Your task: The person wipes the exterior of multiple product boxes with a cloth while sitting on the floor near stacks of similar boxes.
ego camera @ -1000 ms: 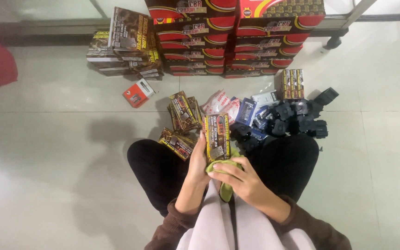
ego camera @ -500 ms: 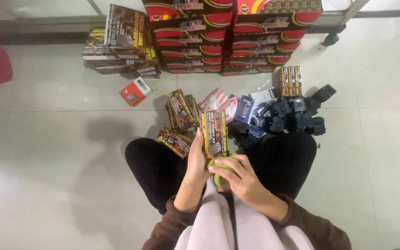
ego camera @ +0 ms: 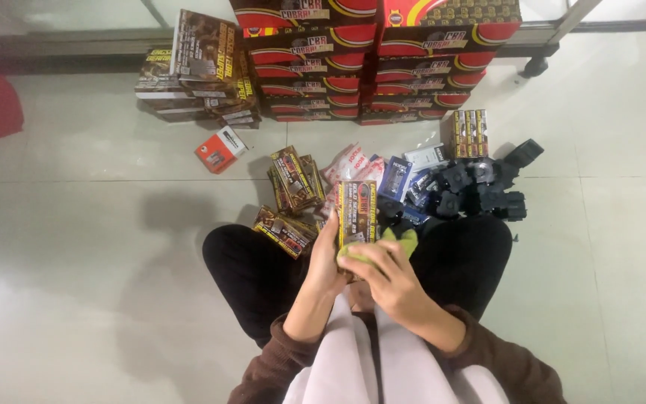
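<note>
I sit on a tiled floor with my legs apart. My left hand (ego camera: 326, 263) grips a small brown and gold printed box (ego camera: 357, 210) by its lower left edge and holds it upright over my lap. My right hand (ego camera: 386, 280) presses a green cloth (ego camera: 401, 241) against the box's lower front. Part of the cloth pokes out past my fingers on the right.
Similar brown boxes (ego camera: 293, 179) lie on the floor ahead, next to white and blue packets (ego camera: 396, 178) and several black parts (ego camera: 480, 187). Behind them stand stacked red cartons (ego camera: 371, 67) and a brown box pile (ego camera: 200, 67). A small orange box (ego camera: 222, 150) lies to the left.
The box has turned slightly in my left hand, and my right hand has slid the green cloth upward over its lower face, so more cloth now shows to the right.
</note>
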